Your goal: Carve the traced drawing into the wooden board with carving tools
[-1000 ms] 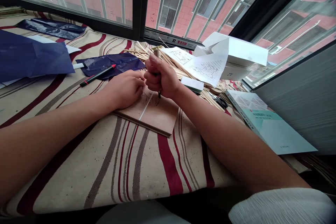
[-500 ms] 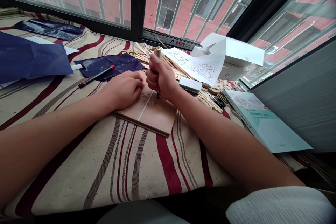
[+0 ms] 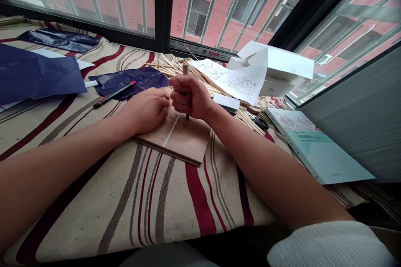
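My right hand [image 3: 191, 96] is closed in a fist round an upright wood-handled carving tool [image 3: 186, 69]. The handle's top sticks out above the fist, and a dark shaft comes out below onto a thin wooden board [image 3: 188, 138]. Dark drawn lines and a pale stripe mark the board's face; part of the drawing is hidden by my hands. On the board's left side lies my left hand [image 3: 148, 110], its fingers bent and close together, holding the board down. Its fingertips are close beside my right fist.
A black and red marker [image 3: 114, 94] lies on dark blue carbon-like sheets [image 3: 138, 77]. Behind my hands are thin wooden sticks [image 3: 250, 122], a drawing on paper [image 3: 241, 83], a whiteboard-eraser-like block [image 3: 226, 103] and a white box [image 3: 282, 64]. Black-handled scissors [image 3: 260, 122] and a book [image 3: 316, 146] lie right.
My right fist has turned a little and sits slightly lower, with the carving tool more upright. My left hand stays on the board.
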The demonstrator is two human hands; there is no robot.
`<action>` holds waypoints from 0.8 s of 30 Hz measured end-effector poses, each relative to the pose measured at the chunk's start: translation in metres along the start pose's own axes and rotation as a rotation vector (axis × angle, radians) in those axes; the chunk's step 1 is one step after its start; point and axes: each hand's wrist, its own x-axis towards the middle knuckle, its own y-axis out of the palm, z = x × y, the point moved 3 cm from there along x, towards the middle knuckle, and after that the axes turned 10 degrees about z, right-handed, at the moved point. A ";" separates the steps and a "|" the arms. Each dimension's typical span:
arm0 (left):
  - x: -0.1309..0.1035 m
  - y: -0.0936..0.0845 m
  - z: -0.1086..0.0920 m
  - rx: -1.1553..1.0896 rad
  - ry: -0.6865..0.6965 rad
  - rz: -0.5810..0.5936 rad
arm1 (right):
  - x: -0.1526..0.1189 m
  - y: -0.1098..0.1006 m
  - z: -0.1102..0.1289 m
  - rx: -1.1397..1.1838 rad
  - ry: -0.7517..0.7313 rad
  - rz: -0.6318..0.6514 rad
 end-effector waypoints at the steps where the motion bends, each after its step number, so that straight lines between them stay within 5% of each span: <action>1: 0.000 -0.001 -0.001 0.006 0.006 0.001 | 0.000 0.006 0.002 -0.025 0.012 0.051; 4: -0.001 -0.001 -0.001 0.005 0.022 0.000 | -0.005 0.016 0.014 -0.077 -0.024 0.082; 8: 0.000 0.003 0.002 -0.012 0.031 -0.030 | -0.010 0.010 0.025 -0.072 -0.138 -0.145; 24: 0.001 0.005 0.004 -0.027 0.003 -0.023 | 0.002 0.007 0.004 -0.176 -0.139 -0.479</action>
